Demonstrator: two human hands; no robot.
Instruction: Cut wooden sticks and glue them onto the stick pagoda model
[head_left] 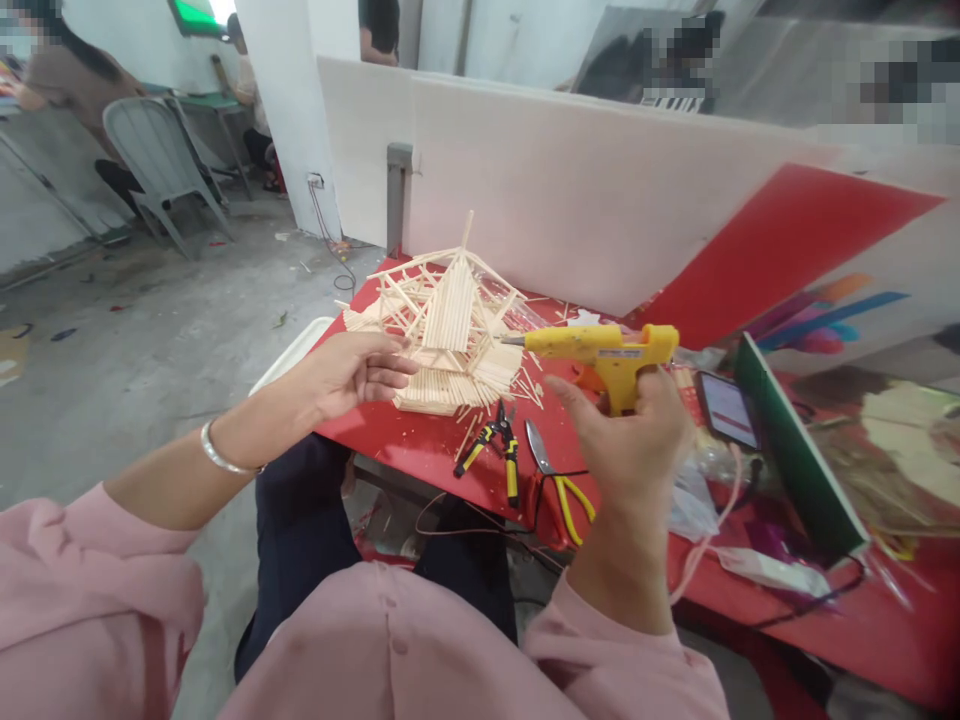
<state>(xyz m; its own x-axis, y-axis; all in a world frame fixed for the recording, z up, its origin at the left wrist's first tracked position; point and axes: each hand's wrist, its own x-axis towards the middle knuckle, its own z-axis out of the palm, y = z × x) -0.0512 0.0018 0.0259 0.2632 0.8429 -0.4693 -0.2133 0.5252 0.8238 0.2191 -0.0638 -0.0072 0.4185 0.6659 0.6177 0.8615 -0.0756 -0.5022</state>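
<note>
A model house of thin wooden sticks [448, 325] stands on the near left corner of the red table [420, 445]. My left hand [358, 372] rests against its left base, fingers curled lightly toward the sticks, pinching nothing that I can see. My right hand [630, 440] is wrapped round the handle of a yellow glue gun [600, 348]. The gun's nozzle points left and nearly touches the right side of the model's roof.
Yellow-handled pliers [495, 445] and snips [555, 478] lie on the table in front of the model, with loose sticks around. A phone [726, 408], a green board [795, 450] and plastic wrapping sit to the right. White panels stand behind. Other people sit at the far left.
</note>
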